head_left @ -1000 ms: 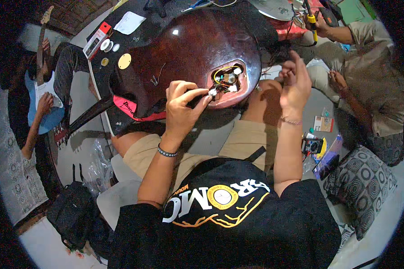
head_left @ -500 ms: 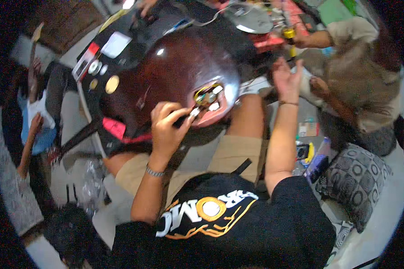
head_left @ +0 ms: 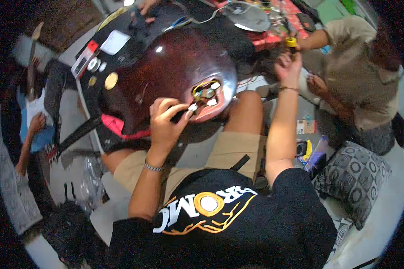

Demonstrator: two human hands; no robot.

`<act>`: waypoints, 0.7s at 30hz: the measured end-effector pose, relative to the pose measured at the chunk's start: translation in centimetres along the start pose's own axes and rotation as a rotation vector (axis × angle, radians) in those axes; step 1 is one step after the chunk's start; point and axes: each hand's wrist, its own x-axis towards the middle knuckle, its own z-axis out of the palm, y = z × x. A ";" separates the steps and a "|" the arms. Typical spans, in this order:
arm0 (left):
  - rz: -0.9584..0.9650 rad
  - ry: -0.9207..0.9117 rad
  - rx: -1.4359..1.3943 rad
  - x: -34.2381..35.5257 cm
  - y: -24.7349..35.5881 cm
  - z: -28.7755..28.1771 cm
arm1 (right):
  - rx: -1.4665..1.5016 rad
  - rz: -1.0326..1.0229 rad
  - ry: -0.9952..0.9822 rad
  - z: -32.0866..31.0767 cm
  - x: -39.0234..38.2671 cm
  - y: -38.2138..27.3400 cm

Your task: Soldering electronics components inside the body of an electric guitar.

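Note:
A glossy dark red guitar body (head_left: 166, 62) lies back side up before me, its open control cavity (head_left: 206, 93) showing wires, round metal parts and white pieces. At the cavity's near left edge, my left hand (head_left: 167, 119) pinches a small pale electronic part (head_left: 192, 107); its exact kind is too small to make out. My right hand (head_left: 289, 71) is stretched far to the right, fingers curled round the lower end of a yellow-and-black screwdriver (head_left: 292, 43). Beside its yellow top is a co-worker's hand (head_left: 304, 43), which appears to hold it too.
A cream round cover (head_left: 111, 81), white rolls (head_left: 94, 65) and a paper sheet (head_left: 115, 42) lie on the black-covered table. At the far right are a grey round dish (head_left: 247, 18) and a red cluttered surface. A patterned cushion (head_left: 354, 179) rests at right. Another person sits left with a guitar.
My right hand, open with spread fingers before, has curled round the screwdriver's lower end as the tool came down toward it. My left hand keeps its pinch by the cavity.

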 end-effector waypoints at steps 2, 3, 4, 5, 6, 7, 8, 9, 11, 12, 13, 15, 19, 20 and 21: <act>0.002 0.007 -0.006 -0.1 0.0 0.1 | -0.043 -0.040 0.012 -0.2 -0.9 0.5; -0.012 0.010 0.005 -0.2 0.1 -0.3 | -0.031 -0.056 0.034 0.5 -2.5 1.2; -0.013 0.019 0.001 -0.3 0.0 -0.3 | -0.031 -0.037 0.037 0.8 -4.0 1.7; -0.027 0.017 0.013 -0.4 0.2 -0.5 | -0.017 -0.143 0.137 1.2 -5.6 2.6; -0.032 0.011 0.010 -0.4 0.2 -0.4 | -0.005 -0.258 0.234 1.2 -7.2 3.1; -0.039 0.005 0.010 -0.4 0.2 -0.5 | -0.005 -0.248 0.236 0.9 -9.2 3.7; -0.030 0.010 0.003 -0.5 0.1 -0.6 | -0.006 -0.202 0.246 0.5 -11.4 4.2; -0.037 0.008 0.008 -0.6 0.1 -0.6 | -0.007 -0.159 0.255 0.0 -13.3 4.3; -0.029 -0.009 0.004 -0.5 0.2 -0.6 | 0.018 -0.092 0.071 -2.4 -16.1 4.9; -0.034 -0.010 0.008 -0.5 0.2 -0.7 | 0.043 -0.026 -0.116 -3.5 -17.1 5.2; -0.030 0.001 0.008 -0.6 0.2 -0.7 | 0.045 -0.017 -0.113 -3.3 -18.5 6.0; -0.025 0.012 0.003 -0.6 0.4 -0.7 | 0.194 0.081 -0.344 -1.8 -20.9 8.4; -0.046 0.015 0.021 -0.8 0.7 -0.5 | -0.129 0.025 -0.375 -2.6 -22.9 9.5; -0.058 0.018 0.026 -0.8 0.8 -0.5 | -0.126 0.029 -0.375 -1.9 -23.5 10.0; -0.059 0.018 0.030 -0.9 0.9 -0.5 | -0.092 0.023 -0.299 -1.2 -24.0 10.5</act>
